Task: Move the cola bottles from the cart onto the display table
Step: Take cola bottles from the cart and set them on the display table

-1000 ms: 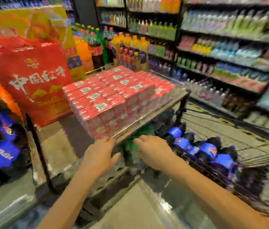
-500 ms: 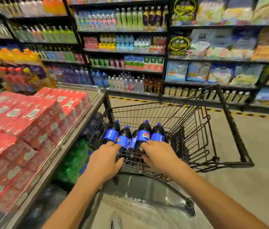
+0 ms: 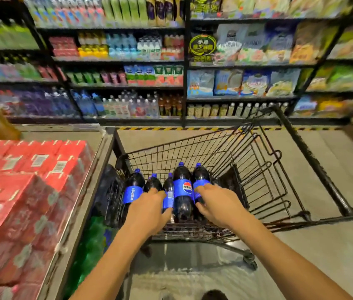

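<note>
1. The right hand (image 3: 221,205), just right of centre frame, had its fingers (image 3: 206,188) curled over the blue label of the rightmost cola bottle (image 3: 200,175). The thumb was set against the nearer part of the same label, so the hand was grasping that bottle.
2. The left hand (image 3: 147,211), lower centre, laid its fingers (image 3: 154,192) over the second bottle from the left (image 3: 152,182), with the thumb beside the narrow bottle (image 3: 168,185) next to it. Whether those fingers had closed into a grasp could not be told.
3. Five cola bottles (image 3: 182,187), dark with blue caps and blue labels, sat side by side at centre frame, caps toward the top of the picture. All five were in the near left corner of the cart (image 3: 320,172).
4. The cart, a black wire basket with a thick black rim, stretched from centre frame out to the right edge.
5. The table (image 3: 63,135), grey-edged, stood just beside the cart on the left of the frame. It carried shrink-wrapped red cartons (image 3: 30,191) stacked in the lower left.
6. Black shelves (image 3: 128,50) of bottled drinks and bagged goods, blurred, filled the top of the frame. A strip of yellow-and-black hazard tape (image 3: 160,128) ran along their foot.
7. The grey floor (image 3: 323,256) took up the lower right.
</note>
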Tool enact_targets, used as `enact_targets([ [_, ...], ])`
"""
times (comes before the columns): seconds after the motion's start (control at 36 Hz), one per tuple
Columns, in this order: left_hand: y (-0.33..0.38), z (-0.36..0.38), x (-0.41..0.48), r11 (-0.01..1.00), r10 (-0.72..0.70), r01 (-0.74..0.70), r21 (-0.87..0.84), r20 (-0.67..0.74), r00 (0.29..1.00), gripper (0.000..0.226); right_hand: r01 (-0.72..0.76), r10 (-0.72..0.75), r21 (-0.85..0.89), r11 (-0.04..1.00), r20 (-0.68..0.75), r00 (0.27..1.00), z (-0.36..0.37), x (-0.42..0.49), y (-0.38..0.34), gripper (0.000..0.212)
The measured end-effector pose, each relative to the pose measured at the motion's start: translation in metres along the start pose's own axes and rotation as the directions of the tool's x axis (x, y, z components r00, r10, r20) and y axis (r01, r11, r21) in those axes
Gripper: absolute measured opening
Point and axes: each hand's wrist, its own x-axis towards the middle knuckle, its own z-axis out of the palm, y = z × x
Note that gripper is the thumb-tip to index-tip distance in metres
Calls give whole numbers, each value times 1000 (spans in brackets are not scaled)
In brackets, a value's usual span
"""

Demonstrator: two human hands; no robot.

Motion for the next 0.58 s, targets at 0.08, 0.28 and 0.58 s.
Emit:
enact_targets([
  [0.08,-11,4,14,1000,16,-15,-21,35,999,43,-30,29,49,998,15,999,3,12,-3,44],
  [0.28,-33,24,57,979,-3,35,-200,159,987,49,-140,127,216,966,74,989,14,49,3,45],
  [0.58,-52,79,153,856,-103,305,-418,440,892,63,-306,187,567,765,259,948,59,167,53,62],
])
